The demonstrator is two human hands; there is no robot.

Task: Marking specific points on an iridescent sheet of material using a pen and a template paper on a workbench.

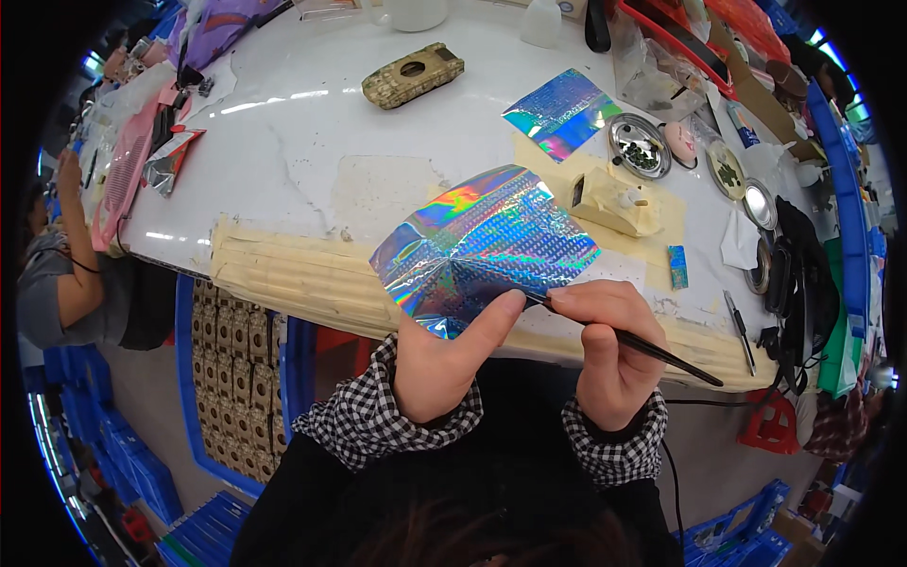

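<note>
My left hand (444, 364) holds a shiny holographic sticker sheet (501, 231) by its near edge, thumb on top, and the sheet bends where it is gripped. My right hand (619, 345) pinches black tweezers (661, 352), their tips at the sheet's near edge beside my left thumb. Whether a sticker sits between the tips is too small to tell. Farther back on the table lies a camouflage-painted toy tank hull (413, 76) with a round hole in its top. A second holographic sheet (562, 111) rests to its right.
Right of the sheet stands a tape-covered block (616, 203). Round tins (641, 146) with small dark green parts, a holographic scrap (677, 267) and a slim black pen-like tool (740, 331) lie beyond. Below left, a blue crate (194, 378) holds several tank hulls. Another person (71, 274) sits at far left.
</note>
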